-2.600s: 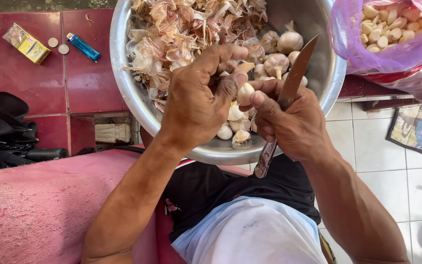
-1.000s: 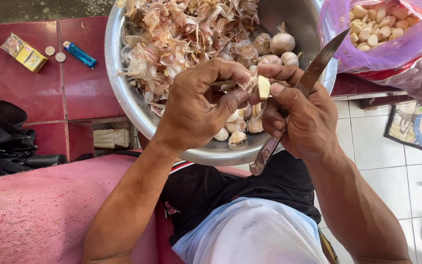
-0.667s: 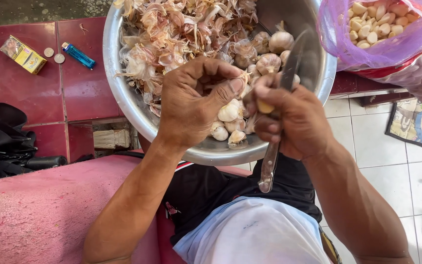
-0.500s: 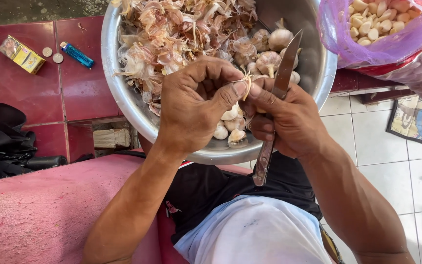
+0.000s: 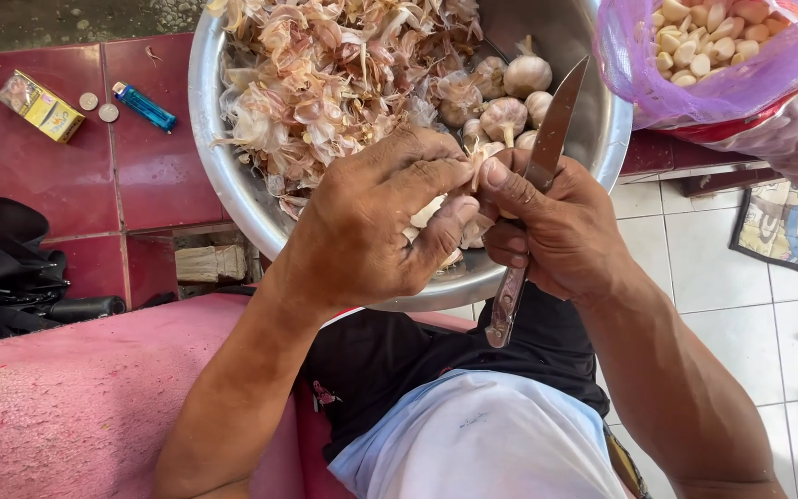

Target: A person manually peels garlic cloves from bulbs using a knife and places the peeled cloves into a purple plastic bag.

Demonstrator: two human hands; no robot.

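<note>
A large steel bowl (image 5: 223, 176) in front of me holds a heap of papery garlic skins (image 5: 325, 74) and several whole garlic bulbs (image 5: 510, 92). Over the bowl's near rim my left hand (image 5: 371, 226) pinches a garlic clove (image 5: 484, 159) between thumb and fingers. My right hand (image 5: 561, 231) meets it there and grips a small knife (image 5: 547, 152), blade pointing up and away, handle sticking out below the palm. The thumb of that hand presses on the clove. Most of the clove is hidden by my fingers.
A purple plastic bag (image 5: 722, 55) of peeled cloves hangs at the upper right. On the red tiles at left lie a small yellow box (image 5: 43, 106), two coins (image 5: 99, 106) and a blue lighter (image 5: 145, 106). Black cloth (image 5: 2, 268) lies far left; a pink surface (image 5: 85, 397) is near me.
My hands have stayed over the bowl's near rim, turning the clove and the knife. The blade tilted from right-leaning to nearly upright. Both hands now close together on the clove.
</note>
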